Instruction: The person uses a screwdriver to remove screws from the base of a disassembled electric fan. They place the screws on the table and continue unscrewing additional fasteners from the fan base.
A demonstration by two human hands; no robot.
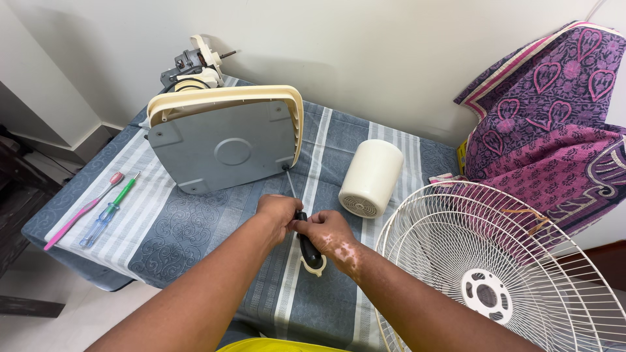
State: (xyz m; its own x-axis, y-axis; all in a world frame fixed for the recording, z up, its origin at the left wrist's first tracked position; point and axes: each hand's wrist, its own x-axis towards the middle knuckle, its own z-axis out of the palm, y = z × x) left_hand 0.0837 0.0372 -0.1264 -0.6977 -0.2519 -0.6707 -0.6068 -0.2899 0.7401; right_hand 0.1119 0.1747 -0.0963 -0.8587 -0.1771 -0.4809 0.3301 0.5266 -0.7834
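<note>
Hands, left (pixel 277 212) and right (pixel 329 231), grip clamped on screwdriver (pixel 301 225) at fan base (pixel 225 140); motor cover (pixel 370 177), grille (pixel 495 274) beside.

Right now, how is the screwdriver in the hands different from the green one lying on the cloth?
The black-handled screwdriver is gripped by both the left hand and the right hand, its tip against the fan base. The green screwdriver lies untouched beside a pink toothbrush. The held one has a dark, thicker handle; the other's is slim, green and see-through. Both have thin metal shafts.
</note>
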